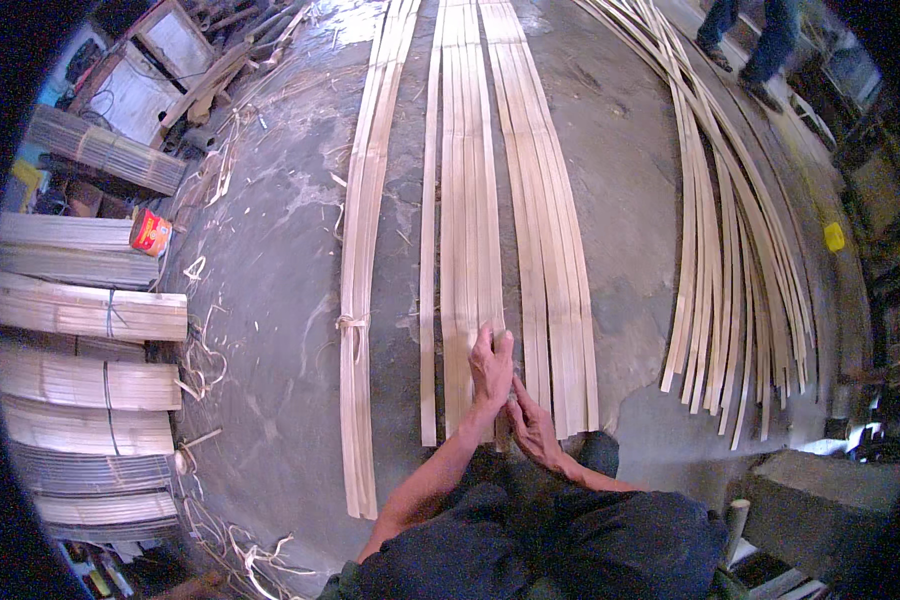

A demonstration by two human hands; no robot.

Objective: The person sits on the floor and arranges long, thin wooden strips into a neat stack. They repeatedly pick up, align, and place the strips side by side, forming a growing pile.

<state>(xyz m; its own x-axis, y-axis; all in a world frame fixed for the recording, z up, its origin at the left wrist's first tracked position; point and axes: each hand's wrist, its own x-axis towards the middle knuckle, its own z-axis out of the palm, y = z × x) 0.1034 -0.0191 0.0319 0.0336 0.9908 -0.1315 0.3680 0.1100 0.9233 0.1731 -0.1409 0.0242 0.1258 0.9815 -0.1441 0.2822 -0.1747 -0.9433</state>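
Note:
Long pale bamboo strips lie in rows on the floor before me, running away from my legs. My left hand (489, 370) is over the near part of the middle row of bamboo strips (465, 220), its fingers bent and closed at that row's right edge. Just to its right and nearer me, my right hand (536, 434) has its fingers pressed together beside the right row of bamboo strips (552, 280). Something small may be between the hands, but I cannot make it out. A narrow bundle of bamboo strips (358, 400), bound with a strip tie (352, 323), lies to the left.
Tied stacks of flat strips (90, 305) line the left side, with a red can (151, 233) on one. Loose long strips (735, 270) fan out at the right. A person's legs (745, 45) stand at the far right. Thin shavings (255, 560) litter the left floor.

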